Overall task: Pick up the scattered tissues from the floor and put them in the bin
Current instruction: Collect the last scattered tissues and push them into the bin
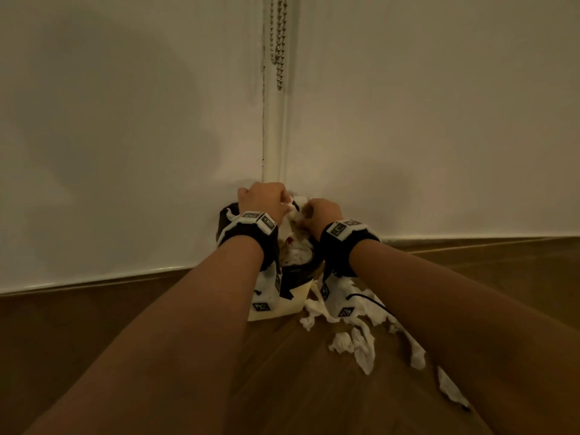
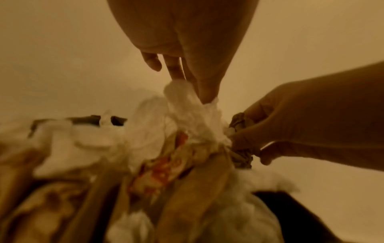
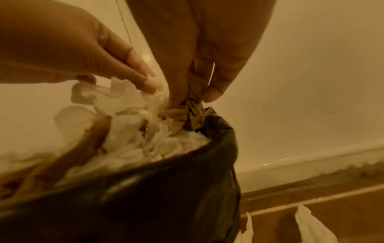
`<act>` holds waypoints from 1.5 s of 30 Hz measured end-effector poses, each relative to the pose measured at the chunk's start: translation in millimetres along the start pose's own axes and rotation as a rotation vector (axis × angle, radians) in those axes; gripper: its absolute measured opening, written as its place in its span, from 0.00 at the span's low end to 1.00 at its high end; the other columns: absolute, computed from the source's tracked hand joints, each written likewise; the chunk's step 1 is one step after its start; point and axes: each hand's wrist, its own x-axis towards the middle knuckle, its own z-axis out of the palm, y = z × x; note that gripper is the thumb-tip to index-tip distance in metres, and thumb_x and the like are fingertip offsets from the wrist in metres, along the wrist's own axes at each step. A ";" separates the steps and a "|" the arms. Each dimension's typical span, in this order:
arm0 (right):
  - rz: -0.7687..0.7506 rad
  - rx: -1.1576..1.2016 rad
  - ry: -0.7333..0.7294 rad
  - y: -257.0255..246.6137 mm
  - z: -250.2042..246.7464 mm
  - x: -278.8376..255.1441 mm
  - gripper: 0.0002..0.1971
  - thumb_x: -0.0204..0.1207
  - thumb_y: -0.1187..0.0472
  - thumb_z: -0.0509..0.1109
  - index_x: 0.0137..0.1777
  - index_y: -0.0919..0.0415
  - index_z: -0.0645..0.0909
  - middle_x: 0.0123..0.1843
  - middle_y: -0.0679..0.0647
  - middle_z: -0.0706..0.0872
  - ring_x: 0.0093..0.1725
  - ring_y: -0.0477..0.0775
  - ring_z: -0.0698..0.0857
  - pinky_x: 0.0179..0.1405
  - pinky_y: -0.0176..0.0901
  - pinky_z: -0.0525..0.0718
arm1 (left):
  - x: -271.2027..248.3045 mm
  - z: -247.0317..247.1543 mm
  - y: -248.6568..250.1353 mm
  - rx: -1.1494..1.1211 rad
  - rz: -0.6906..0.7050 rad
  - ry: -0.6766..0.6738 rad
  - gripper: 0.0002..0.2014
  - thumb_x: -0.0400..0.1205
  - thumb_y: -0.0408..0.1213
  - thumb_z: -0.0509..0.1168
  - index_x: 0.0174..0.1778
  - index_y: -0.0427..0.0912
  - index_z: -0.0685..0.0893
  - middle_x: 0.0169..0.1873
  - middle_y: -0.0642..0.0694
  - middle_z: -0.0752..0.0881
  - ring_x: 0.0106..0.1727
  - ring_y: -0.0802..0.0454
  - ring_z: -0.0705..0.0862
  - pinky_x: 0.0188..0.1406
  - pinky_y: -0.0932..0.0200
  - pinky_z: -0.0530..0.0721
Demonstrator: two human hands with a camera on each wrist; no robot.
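A cream bin [image 1: 293, 304] with a black liner [image 3: 166, 189] stands against the wall, heaped with white tissues [image 3: 145, 144] and wrappers. Both hands hover over its top. My left hand [image 1: 282, 202] pinches a crumpled white tissue [image 2: 187, 102] between its fingertips [image 2: 205, 95]. Beside it, my right hand [image 1: 309, 213] pinches a wad of brown crumpled paper [image 3: 193, 106] at the liner's far edge. Several torn white tissues [image 1: 361, 343] lie on the wooden floor just right of the bin, under my right forearm.
White walls meet in a corner right behind the bin, and a bead chain [image 1: 279, 42] hangs there. A skirting board [image 1: 94, 277] runs along the floor edge. Brown wooden floor [image 1: 62, 340] spreads left of the bin; more tissue scraps [image 3: 311, 230] lie to the right.
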 end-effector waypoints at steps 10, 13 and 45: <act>-0.084 -0.330 -0.112 -4.4 26.3 17.4 0.20 0.83 0.59 0.60 0.73 0.65 0.68 0.75 0.66 0.61 0.69 0.68 0.70 0.68 0.53 0.72 | 15.7 44.2 -6.9 0.249 0.048 -0.143 0.11 0.85 0.34 0.56 0.51 0.37 0.84 0.55 0.39 0.81 0.52 0.42 0.83 0.50 0.53 0.78; -0.102 -0.287 -0.148 -15.4 20.1 21.7 0.22 0.85 0.58 0.57 0.76 0.64 0.67 0.76 0.65 0.68 0.73 0.63 0.72 0.72 0.47 0.69 | 16.3 53.4 -10.5 0.278 0.025 -0.202 0.12 0.85 0.36 0.57 0.58 0.35 0.81 0.60 0.37 0.78 0.58 0.41 0.81 0.56 0.52 0.77; 0.286 -0.072 0.048 161.3 32.6 -100.0 0.14 0.80 0.63 0.61 0.64 0.61 0.80 0.64 0.61 0.82 0.64 0.63 0.80 0.60 0.49 0.79 | -127.2 109.7 55.8 0.164 0.326 -0.524 0.13 0.83 0.35 0.55 0.63 0.48 0.76 0.63 0.44 0.77 0.60 0.44 0.79 0.51 0.52 0.78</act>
